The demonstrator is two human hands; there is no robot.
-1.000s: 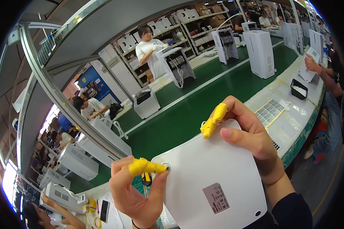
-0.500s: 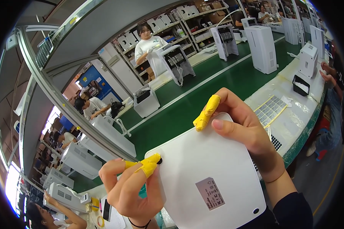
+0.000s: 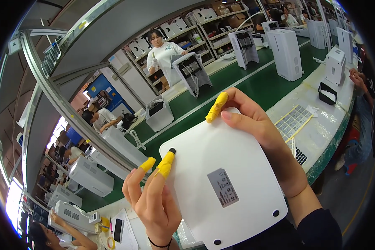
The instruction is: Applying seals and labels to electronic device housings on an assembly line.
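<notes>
A white plastic panel [image 3: 204,154] with rounded corners is tilted up in front of me, with a silver printed label [image 3: 223,187] near its middle. My right hand [image 3: 254,125] grips its upper right corner, thumb on the face and a yellow-wrapped finger at the top edge. At the upper left corner sits a round black pad [image 3: 172,150]; a yellow-wrapped fingertip of my left hand [image 3: 156,200] presses just against it. The other left fingers are spread apart, one also wrapped in yellow. Two more black pads are by the lower edge, a right one [image 3: 276,213] and a left one [image 3: 217,241].
To the right, a sheet of grey labels [image 3: 293,123], a sheet of black dots [image 3: 301,156] and a black tray [image 3: 327,93] lie on the bench. Beyond runs a green conveyor [image 3: 241,89] with white appliances. A metal post [image 3: 71,100] slants at left. Co-workers sit and stand around.
My left fingers have gone from a pinch around the black pad to spread, with one fingertip against it. The panel has risen and tilted, showing a second lower pad. My right hand moved up with it.
</notes>
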